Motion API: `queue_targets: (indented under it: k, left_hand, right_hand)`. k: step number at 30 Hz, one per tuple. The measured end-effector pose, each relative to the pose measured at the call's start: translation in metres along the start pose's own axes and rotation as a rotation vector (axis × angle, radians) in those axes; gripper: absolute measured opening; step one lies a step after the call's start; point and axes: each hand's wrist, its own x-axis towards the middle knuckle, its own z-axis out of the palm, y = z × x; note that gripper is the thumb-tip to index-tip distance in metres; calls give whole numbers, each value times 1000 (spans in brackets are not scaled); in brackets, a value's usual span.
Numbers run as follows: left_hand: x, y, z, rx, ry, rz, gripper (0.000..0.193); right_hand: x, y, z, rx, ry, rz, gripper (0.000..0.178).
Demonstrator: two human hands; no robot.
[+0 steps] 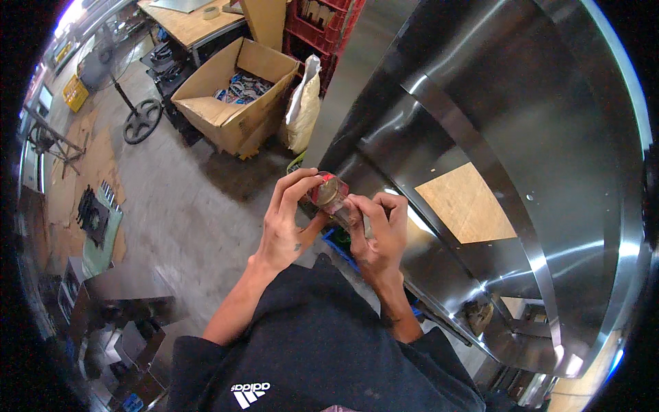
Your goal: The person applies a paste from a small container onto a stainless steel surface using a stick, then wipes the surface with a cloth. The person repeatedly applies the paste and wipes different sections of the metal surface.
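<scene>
In front of my chest, both hands hold a small see-through plastic packet (330, 193) with red parts and a round brownish disc in it. I cannot tell exactly what kind of thing it is. My left hand (285, 218) grips it from the left, fingers over its top and thumb below. My right hand (376, 232) pinches its right side between thumb and forefinger. Close by on the right stands a large shiny stainless steel frame (446, 117) with a rectangular opening, through which a wooden surface (470, 204) shows.
Ahead to the left, an open cardboard box (233, 123) holds several small packages. A whitish sack (302, 110) leans beside it, near red crates (322, 27) and a wooden table (189, 22). Further left are a stand fan (141, 117) and flattened cardboard (81, 165). Dark metal parts (123, 309) lie at lower left.
</scene>
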Motion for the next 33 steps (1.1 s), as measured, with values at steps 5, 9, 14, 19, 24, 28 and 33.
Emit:
queue_targets:
  k: [5, 9, 14, 19, 24, 28, 33]
  left_hand:
    - [15, -2, 13, -10, -13, 16, 72]
    - [24, -9, 28, 7, -6, 33, 70]
    - [34, -10, 45, 43, 30, -40, 66]
    - [31, -14, 58, -4, 104, -152, 66]
    - [10, -16, 63, 50, 122, -194, 66]
    - [-14, -15, 69, 41, 115, -244, 67]
    - [-41, -12, 75, 10, 87, -363, 69]
  right_hand:
    - [11, 12, 0, -4, 11, 15, 22]
    - [17, 19, -8, -9, 0, 36, 22]
    - [31, 31, -20, 81, 101, 91, 24]
    - [67, 78, -22, 25, 313, -14, 22]
    - [149, 161, 6, -240, 411, -316, 18]
    - [193, 198, 28, -267, 354, -363, 19]
    - [211, 219, 43, -321, 330, -426, 23]
